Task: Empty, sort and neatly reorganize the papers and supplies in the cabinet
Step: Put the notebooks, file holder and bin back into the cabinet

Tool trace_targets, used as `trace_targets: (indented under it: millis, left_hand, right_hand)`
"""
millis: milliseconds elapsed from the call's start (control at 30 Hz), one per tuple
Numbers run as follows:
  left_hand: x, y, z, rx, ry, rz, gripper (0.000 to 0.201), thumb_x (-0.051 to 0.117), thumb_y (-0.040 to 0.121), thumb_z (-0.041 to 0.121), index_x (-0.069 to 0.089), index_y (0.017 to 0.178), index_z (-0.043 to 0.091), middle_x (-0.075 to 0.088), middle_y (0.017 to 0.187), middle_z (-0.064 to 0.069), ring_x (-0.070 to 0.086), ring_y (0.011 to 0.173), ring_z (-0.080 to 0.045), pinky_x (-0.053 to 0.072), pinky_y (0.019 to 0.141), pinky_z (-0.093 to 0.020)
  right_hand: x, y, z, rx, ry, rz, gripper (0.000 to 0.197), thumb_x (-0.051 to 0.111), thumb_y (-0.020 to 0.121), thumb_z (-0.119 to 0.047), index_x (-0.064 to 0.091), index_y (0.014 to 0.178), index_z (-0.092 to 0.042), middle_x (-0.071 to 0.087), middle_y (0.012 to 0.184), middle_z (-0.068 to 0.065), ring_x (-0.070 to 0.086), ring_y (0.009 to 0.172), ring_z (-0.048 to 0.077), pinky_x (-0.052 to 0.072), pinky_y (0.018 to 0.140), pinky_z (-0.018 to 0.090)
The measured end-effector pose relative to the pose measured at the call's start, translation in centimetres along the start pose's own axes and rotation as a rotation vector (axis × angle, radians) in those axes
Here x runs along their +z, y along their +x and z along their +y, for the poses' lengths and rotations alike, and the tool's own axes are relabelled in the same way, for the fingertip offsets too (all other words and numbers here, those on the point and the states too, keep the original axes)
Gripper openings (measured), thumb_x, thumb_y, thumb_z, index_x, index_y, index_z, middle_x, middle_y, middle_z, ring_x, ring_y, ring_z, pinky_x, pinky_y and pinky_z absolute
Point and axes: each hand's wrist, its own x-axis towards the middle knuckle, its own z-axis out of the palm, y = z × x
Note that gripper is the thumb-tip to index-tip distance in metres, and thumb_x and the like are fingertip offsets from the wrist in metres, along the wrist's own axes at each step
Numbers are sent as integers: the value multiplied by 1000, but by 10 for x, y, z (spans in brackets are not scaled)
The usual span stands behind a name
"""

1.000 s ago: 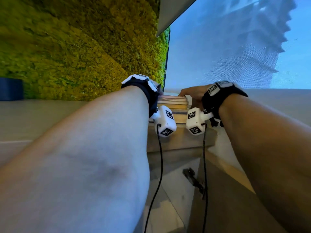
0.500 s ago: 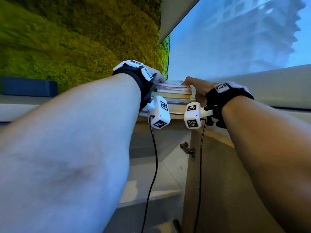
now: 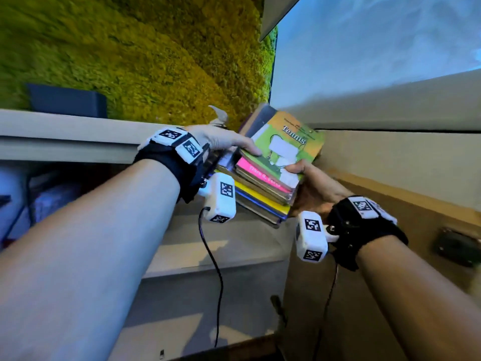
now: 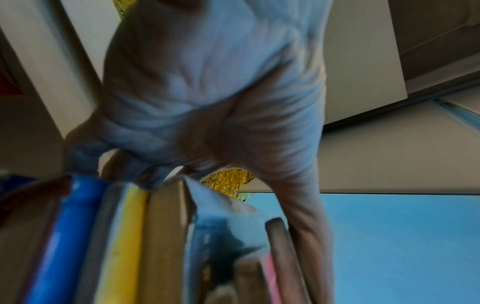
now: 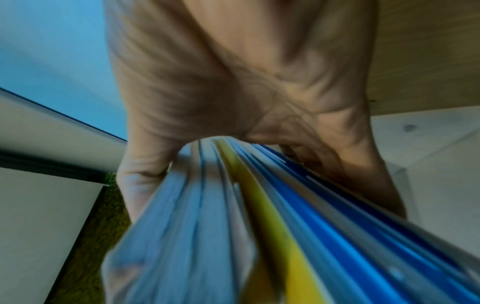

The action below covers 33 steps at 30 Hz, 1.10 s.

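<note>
A stack of books and folders (image 3: 270, 170) hangs tilted in the air in front of the cabinet top, held between both hands. A green book titled "Tennis" (image 3: 289, 142) lies uppermost, with pink, yellow and blue covers below it. My left hand (image 3: 229, 142) grips the stack's left edge, thumb on the green cover. My right hand (image 3: 307, 183) grips the near right corner, thumb on top. In the left wrist view the left hand (image 4: 207, 123) clamps the spines (image 4: 124, 236). In the right wrist view the right hand (image 5: 233, 113) clamps the page edges (image 5: 259, 216).
The pale cabinet top (image 3: 65, 131) runs along a green moss wall (image 3: 130, 48); a dark blue box (image 3: 67, 100) stands on it at left. Below are an open shelf (image 3: 208, 251) and an open wooden door (image 3: 390, 204) at right. A bright screen (image 3: 377, 48) fills the upper right.
The stack lay flat on the cabinet top with both hands at its sides. Now both hands have lifted it off, drawn it toward me and tilted it so the green cover faces the camera.
</note>
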Motion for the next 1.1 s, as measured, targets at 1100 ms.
trace_targets:
  millis: [1100]
  left_hand:
    - [-42,23,-265,-626,-384,-158,35,76,79,34,76,98,5,74,80,-11,67,69,-23,59,85,-37]
  right_hand:
    - [131,142,187,658,54,-38,54,75,66,-37,67,109,-5,70,108,20,66,100,34,51,89,55]
